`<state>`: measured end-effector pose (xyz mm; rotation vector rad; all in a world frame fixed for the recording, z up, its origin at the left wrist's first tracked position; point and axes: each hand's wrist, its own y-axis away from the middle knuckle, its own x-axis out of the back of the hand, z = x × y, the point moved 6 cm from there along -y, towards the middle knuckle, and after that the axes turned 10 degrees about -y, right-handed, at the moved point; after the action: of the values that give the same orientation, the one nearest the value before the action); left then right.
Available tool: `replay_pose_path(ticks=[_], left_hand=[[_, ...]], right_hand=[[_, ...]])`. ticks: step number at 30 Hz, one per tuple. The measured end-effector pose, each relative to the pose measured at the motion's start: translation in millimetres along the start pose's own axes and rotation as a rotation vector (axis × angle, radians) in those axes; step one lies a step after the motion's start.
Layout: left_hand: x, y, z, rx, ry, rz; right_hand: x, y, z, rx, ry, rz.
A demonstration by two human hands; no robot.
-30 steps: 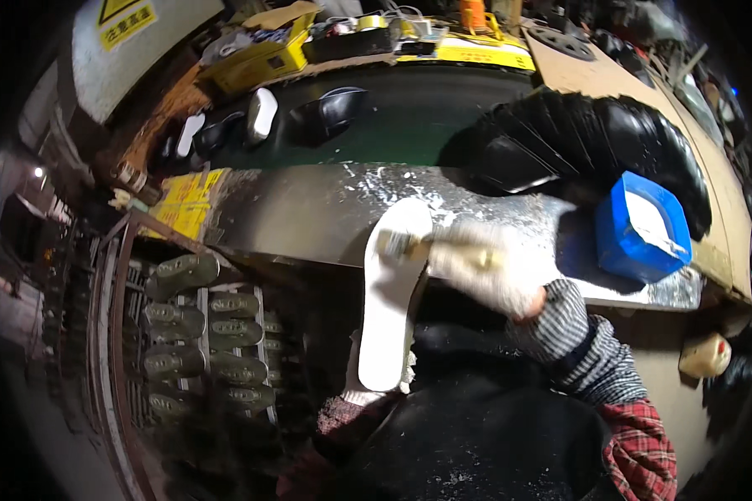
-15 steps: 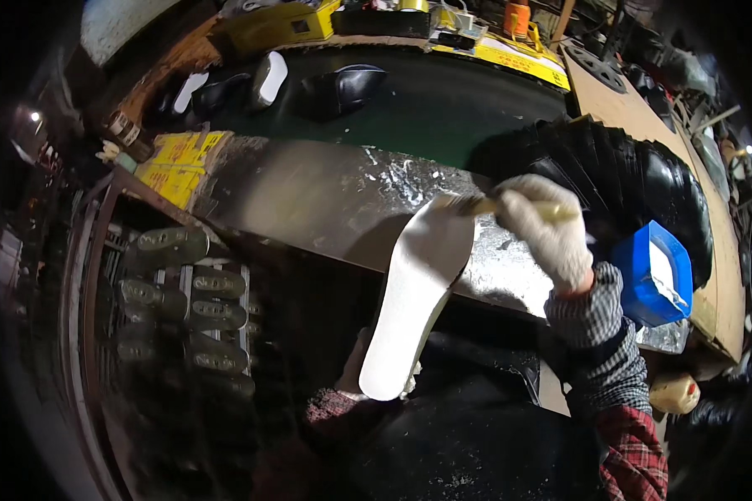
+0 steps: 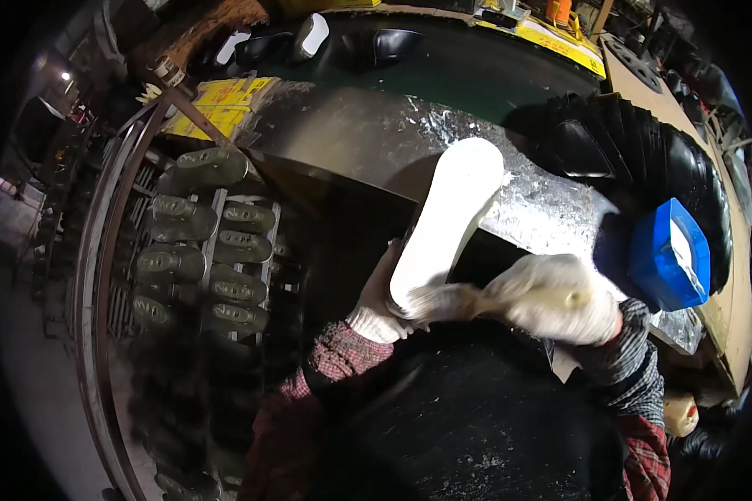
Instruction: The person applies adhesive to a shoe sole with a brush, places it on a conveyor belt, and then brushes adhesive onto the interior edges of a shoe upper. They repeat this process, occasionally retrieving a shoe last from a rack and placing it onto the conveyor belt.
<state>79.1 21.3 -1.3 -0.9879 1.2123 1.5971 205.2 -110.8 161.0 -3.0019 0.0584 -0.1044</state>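
Note:
A shoe (image 3: 453, 209) lies bottom up and slanted before me, its white, sole-shaped underside facing upward. My left hand (image 3: 378, 299), in a pale glove, grips it at the near end; some fingers are hidden beneath it. My gloved right hand (image 3: 557, 299) is closed round a brush, and motion smears its outline. The bristles of the brush (image 3: 451, 301) touch the near end of the white underside. Right of that hand stands a blue tub (image 3: 692, 271) with white material inside.
A worn, white-spattered bench top (image 3: 342, 134) lies beyond the shoe. Black, fanned-out curved pieces (image 3: 618, 146) sit at the right. More black shoes (image 3: 384, 46) stand at the back. On the left, a rack (image 3: 109, 292) carries several dark shoe-shaped forms (image 3: 241, 246).
My right hand has drawn the brush from the shoe's far end to its near end. The view has shifted, so the bench sits higher and more of my left hand shows.

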Motion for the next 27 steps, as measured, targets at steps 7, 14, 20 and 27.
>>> replay_pose_path(ticks=[7, 14, 20, 27], left_hand=[[12.3, -2.8, -4.0, -0.025, -0.214, 0.165], [52.5, 7.5, -7.2, 0.346, -0.024, -0.149], [70.1, 14.7, 8.9, 0.346, -0.029, -0.062], [-5.7, -5.0, 42.8, 0.184, -0.050, -0.034]], right_hand=[[-2.7, 5.1, 3.2, 0.185, 0.043, 0.042], [128.4, 22.8, 59.2, 0.012, -0.071, 0.872], [53.5, -15.9, 17.4, 0.115, 0.725, 0.203], [70.6, -33.5, 30.1, 0.200, 0.669, 0.300]])
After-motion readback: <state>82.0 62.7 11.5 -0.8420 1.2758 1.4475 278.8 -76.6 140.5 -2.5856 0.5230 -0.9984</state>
